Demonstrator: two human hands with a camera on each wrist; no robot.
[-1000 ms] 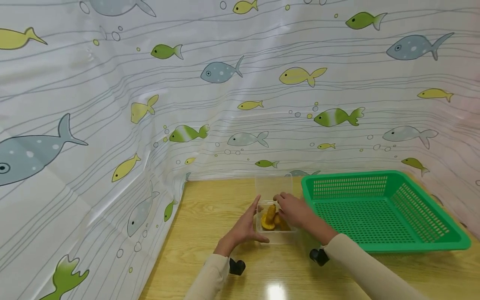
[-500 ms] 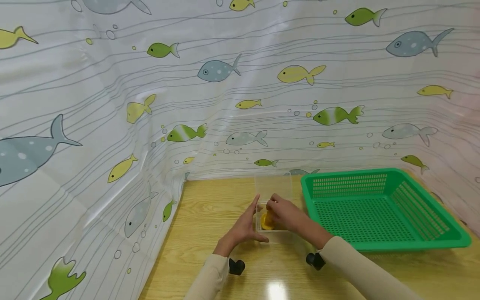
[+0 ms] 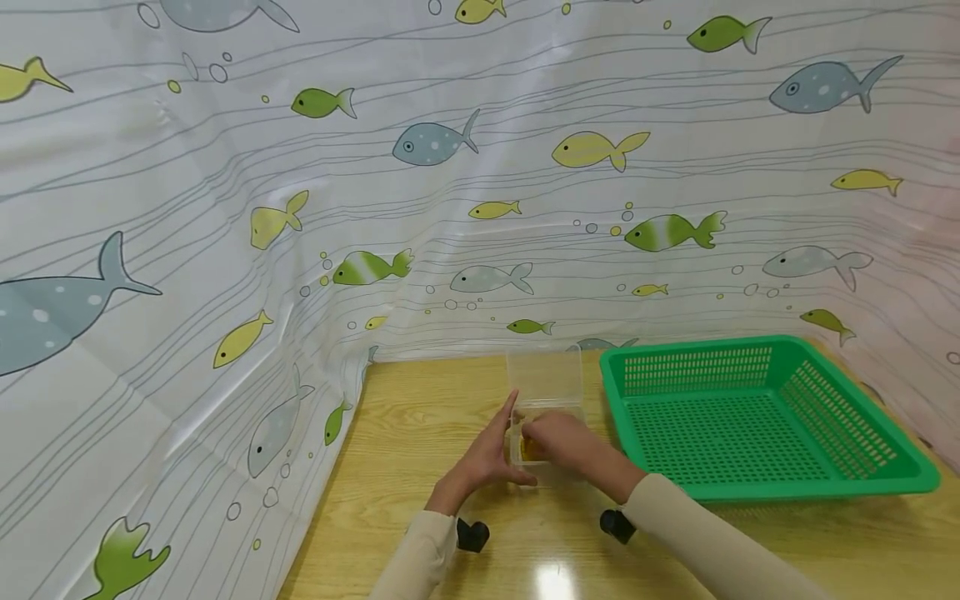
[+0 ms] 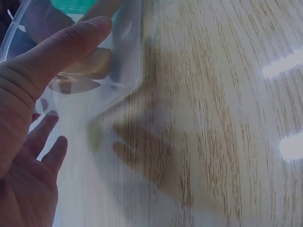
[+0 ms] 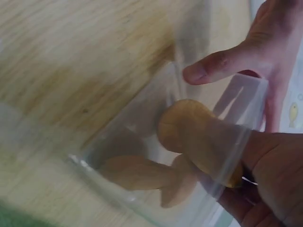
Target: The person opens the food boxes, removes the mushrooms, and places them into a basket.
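Note:
A clear plastic box [image 5: 125, 111] sits on the table with its transparent lid [image 3: 543, 377] raised at the back. My left hand [image 3: 483, 458] holds the box by its left side, the thumb [image 4: 71, 42] along the front wall in the left wrist view and the fingers toward the back. Inside are yellow-brown mushrooms with thick stems and caps. My right hand [image 3: 562, 437] reaches down into the box, its curled fingers gripping one mushroom [image 5: 189, 130] by the stem. Another mushroom [image 5: 139, 174] lies beside it on the box floor, hidden in the head view by the right hand.
A green slotted basket [image 3: 810, 490] stands close to the box on the right. Fish-printed white sheeting [image 3: 420, 208] hangs behind and along the left of the wooden table [image 3: 420, 417]. Black wrist cameras [image 3: 472, 534] hang below both sleeves.
My right hand has moved from the box's right side over the mushrooms, taken hold of one and lowered it inside the box. The upright mushroom has sunk lower. My left hand stays in place.

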